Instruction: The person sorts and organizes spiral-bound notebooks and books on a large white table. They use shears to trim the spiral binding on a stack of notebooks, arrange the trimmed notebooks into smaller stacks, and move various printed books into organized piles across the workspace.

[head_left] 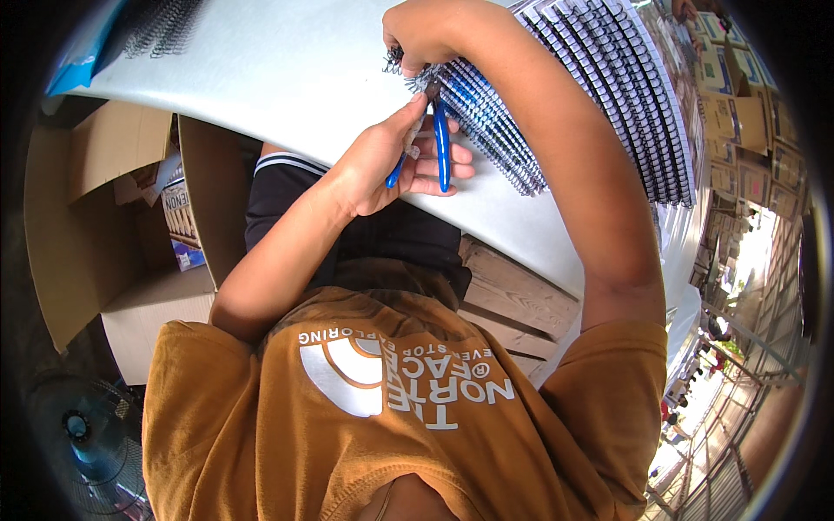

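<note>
On white table [287, 78]: spiral-bound stack [630, 87], right side, partly behind right forearm [560, 113].
Left hand [382, 152]: loosely bent round blue-handled pliers [444, 152], handles spread, tips by dark wire [423, 83].
Right hand [426, 35]: fingers curled down at same wire; can't tell if pinching.

White table [278, 87]; dark wire coils [163, 24] far left (blurry), blue plastic [80, 62] at left end, rows of spiral-bound books [621, 95] on right side.

White table [287, 78], fan [80, 434] at left, cartons [738, 117] and glare [762, 243] at right.
</note>
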`<action>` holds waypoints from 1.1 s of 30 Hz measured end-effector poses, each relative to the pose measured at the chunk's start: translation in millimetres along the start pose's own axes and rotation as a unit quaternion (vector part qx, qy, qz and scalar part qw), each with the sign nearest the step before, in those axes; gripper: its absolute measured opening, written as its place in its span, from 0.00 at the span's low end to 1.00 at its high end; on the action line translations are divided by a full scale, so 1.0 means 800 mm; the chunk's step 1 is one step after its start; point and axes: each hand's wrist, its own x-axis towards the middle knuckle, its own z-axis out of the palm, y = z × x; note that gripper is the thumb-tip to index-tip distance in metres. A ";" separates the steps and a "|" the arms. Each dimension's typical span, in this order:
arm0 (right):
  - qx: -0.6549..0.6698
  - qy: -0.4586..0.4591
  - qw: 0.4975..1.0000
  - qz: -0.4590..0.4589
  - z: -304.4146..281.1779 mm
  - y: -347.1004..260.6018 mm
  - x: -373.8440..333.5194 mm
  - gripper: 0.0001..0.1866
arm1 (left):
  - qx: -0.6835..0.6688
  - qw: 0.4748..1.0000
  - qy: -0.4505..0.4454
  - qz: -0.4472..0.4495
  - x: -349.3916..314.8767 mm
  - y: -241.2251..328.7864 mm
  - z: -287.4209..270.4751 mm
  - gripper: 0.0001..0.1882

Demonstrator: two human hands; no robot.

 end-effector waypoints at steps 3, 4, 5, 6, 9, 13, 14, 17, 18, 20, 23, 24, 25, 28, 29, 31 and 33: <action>0.004 0.016 1.000 -0.010 0.006 0.003 0.006 0.10 | -0.061 0.995 -0.078 0.009 0.005 -0.006 -0.012 0.30; 0.008 0.025 1.000 -0.012 0.005 0.003 0.006 0.10 | -0.118 0.979 -0.165 0.016 0.014 -0.016 -0.039 0.30; 0.014 0.032 0.999 -0.013 0.006 0.004 0.005 0.10 | -0.174 0.952 -0.251 0.021 0.015 -0.014 -0.043 0.30; 0.017 0.033 0.999 -0.012 0.007 0.005 0.005 0.10 | -0.084 0.984 -0.159 0.012 0.012 -0.019 -0.040 0.30; 0.029 0.041 0.999 -0.011 0.012 0.005 0.005 0.09 | 0.088 0.996 0.034 -0.003 -0.012 -0.011 0.004 0.30; 0.022 0.047 0.998 -0.024 0.016 0.007 0.013 0.10 | 0.001 1.000 0.005 -0.014 -0.002 -0.005 -0.010 0.30; 0.016 0.045 0.999 -0.026 0.016 0.007 0.014 0.10 | 0.002 1.000 0.002 -0.014 0.000 -0.003 -0.012 0.30; 0.055 0.053 0.997 -0.011 0.015 0.008 0.007 0.10 | 0.005 1.000 -0.010 -0.019 0.000 -0.001 -0.013 0.29; 0.050 0.051 0.997 -0.005 0.014 0.008 0.007 0.10 | 0.006 1.000 -0.013 -0.025 -0.003 -0.002 -0.015 0.29; 0.044 0.045 0.998 0.009 0.015 0.005 0.008 0.10 | 0.009 1.000 -0.003 -0.028 -0.004 -0.001 -0.012 0.29; 0.055 0.036 0.998 0.024 0.012 0.000 0.000 0.10 | 0.013 1.000 0.012 -0.011 0.000 0.002 -0.009 0.28; 0.046 0.034 0.998 0.034 0.012 -0.004 -0.001 0.10 | 0.018 1.000 -0.001 -0.006 0.003 0.001 -0.017 0.28; 0.038 0.031 0.998 0.045 0.012 -0.010 -0.002 0.12 | 0.024 1.000 -0.016 -0.002 0.004 0.001 -0.021 0.28; 0.029 0.022 0.997 0.060 0.014 -0.016 0.004 0.14 | 0.000 1.000 0.010 -0.020 0.002 -0.004 -0.017 0.28; 0.030 0.019 0.997 0.063 0.015 -0.016 0.006 0.14 | 0.022 0.999 0.018 -0.026 -0.001 -0.006 -0.015 0.28; 0.030 0.025 0.998 0.057 0.016 -0.015 0.007 0.14 | 0.064 0.997 0.034 -0.037 -0.009 -0.007 -0.010 0.28; 0.029 0.032 0.998 0.047 0.017 -0.015 0.008 0.14 | 0.031 0.998 0.041 -0.032 -0.008 -0.005 -0.006 0.29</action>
